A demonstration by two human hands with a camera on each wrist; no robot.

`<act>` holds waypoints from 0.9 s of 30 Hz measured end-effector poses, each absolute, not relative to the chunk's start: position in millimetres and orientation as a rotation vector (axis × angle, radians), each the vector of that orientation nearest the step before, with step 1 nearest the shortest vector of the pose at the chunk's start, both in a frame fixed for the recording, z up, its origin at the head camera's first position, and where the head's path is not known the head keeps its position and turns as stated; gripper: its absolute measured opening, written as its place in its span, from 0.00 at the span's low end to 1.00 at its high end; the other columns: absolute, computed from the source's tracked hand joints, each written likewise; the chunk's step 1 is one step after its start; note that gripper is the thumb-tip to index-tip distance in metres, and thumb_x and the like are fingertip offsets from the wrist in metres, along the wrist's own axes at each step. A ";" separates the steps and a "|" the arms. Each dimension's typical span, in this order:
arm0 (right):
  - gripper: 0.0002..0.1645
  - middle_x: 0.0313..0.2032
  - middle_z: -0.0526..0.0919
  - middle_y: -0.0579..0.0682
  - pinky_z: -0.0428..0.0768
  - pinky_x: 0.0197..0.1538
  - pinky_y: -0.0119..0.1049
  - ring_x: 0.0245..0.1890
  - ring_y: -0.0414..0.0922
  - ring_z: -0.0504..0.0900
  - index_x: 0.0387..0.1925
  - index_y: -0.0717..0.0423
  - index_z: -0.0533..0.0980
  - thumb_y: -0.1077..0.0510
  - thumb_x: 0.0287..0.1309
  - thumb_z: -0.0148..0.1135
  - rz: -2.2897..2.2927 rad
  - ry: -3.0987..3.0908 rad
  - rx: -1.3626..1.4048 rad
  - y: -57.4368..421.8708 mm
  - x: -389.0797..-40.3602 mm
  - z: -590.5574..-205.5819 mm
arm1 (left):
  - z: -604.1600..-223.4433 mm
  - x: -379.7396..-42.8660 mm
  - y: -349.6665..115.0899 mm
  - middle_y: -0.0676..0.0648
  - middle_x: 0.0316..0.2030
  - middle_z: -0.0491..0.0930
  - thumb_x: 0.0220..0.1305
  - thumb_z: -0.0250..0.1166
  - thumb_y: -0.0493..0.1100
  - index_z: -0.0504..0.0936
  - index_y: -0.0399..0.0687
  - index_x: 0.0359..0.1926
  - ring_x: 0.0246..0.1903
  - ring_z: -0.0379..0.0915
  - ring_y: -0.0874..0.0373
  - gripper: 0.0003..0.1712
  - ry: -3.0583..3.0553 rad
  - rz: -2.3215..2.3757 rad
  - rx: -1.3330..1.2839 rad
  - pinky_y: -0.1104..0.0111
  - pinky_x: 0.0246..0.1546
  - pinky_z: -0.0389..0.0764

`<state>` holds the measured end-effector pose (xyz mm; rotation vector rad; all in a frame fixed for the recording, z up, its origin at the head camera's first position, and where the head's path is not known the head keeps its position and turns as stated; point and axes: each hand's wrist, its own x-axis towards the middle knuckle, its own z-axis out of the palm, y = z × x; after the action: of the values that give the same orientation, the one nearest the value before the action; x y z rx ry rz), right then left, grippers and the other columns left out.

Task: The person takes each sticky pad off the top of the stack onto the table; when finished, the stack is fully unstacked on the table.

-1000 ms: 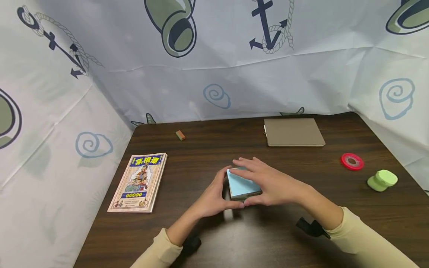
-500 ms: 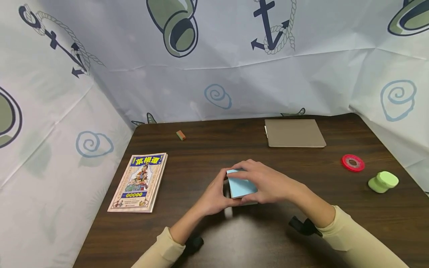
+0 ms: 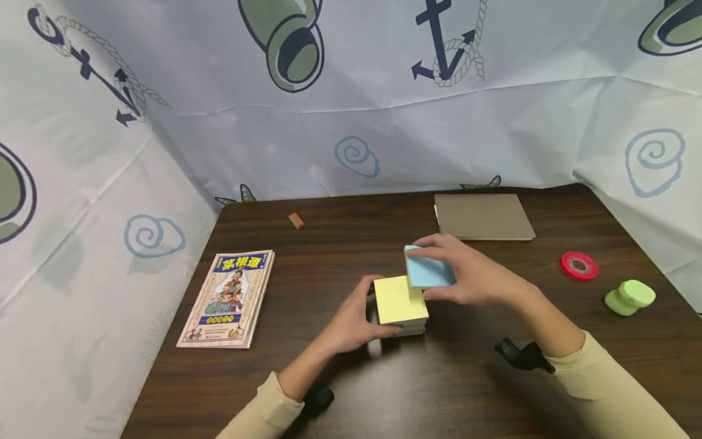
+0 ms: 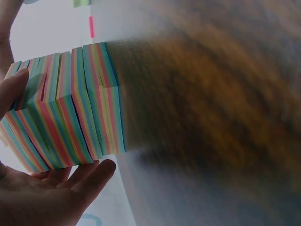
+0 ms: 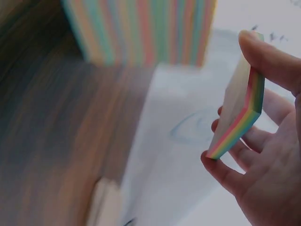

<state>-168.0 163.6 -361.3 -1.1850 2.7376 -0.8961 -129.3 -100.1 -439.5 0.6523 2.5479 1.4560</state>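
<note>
Wooden table (image 3: 329,244); book (image 3: 226,299) (cover reads 菜根…); left grip (image 3: 351,324) holds pad stack (image 3: 400,302); right grip (image 3: 474,274) pinches blue pad (image 3: 430,272).

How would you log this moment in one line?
left grip: holds yellow-topped note stack | right grip: pinches blue-topped note pad, apart from stack | illustrated book: lying left of stack

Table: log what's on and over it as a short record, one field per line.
Left hand: holds a paper stack, yellow on top
Right hand: pinches a blue-topped pad, clear of the stack
Left side: illustrated book
Far side: small orange-green block, grey-brown notebook
Right side: red disc, pale green object
Surface: dark wood-grain table
</note>
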 end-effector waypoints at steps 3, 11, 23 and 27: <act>0.41 0.64 0.68 0.51 0.74 0.47 0.46 0.57 0.50 0.68 0.66 0.47 0.71 0.49 0.50 0.76 -0.854 2.783 -1.034 181.1 -182.9 -376.3 | -440.1 -128.9 -98.7 0.52 0.57 0.71 0.42 0.82 0.49 0.63 0.52 0.65 0.58 0.67 0.56 0.52 2.551 1.458 0.646 0.51 0.58 0.68; 0.40 0.61 0.71 0.58 0.71 0.48 0.49 0.57 0.56 0.68 0.65 0.53 0.72 0.52 0.50 0.76 -0.750 2.793 -0.922 195.1 -211.2 -433.4 | -438.7 -128.7 -98.5 0.54 0.57 0.70 0.42 0.82 0.49 0.62 0.54 0.65 0.57 0.67 0.58 0.51 2.546 1.444 0.618 0.53 0.58 0.68; 0.40 0.62 0.70 0.61 0.72 0.51 0.53 0.59 0.58 0.68 0.64 0.54 0.73 0.51 0.50 0.76 -0.668 2.812 -0.966 187.4 -221.2 -451.9 | -438.1 -129.2 -98.8 0.52 0.58 0.70 0.43 0.82 0.50 0.62 0.54 0.65 0.58 0.66 0.56 0.51 2.532 1.451 0.635 0.52 0.58 0.68; 0.39 0.65 0.67 0.63 0.71 0.54 0.56 0.62 0.61 0.65 0.65 0.54 0.72 0.50 0.52 0.74 -0.655 2.801 -0.965 187.5 -219.1 -449.6 | -438.6 -129.7 -99.0 0.52 0.58 0.70 0.43 0.81 0.50 0.61 0.55 0.66 0.59 0.66 0.56 0.51 2.531 1.445 0.635 0.51 0.58 0.68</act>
<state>-219.1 187.5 -449.6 -0.9652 2.8014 -0.6555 -129.7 -99.0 -438.6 0.6348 2.5310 1.4449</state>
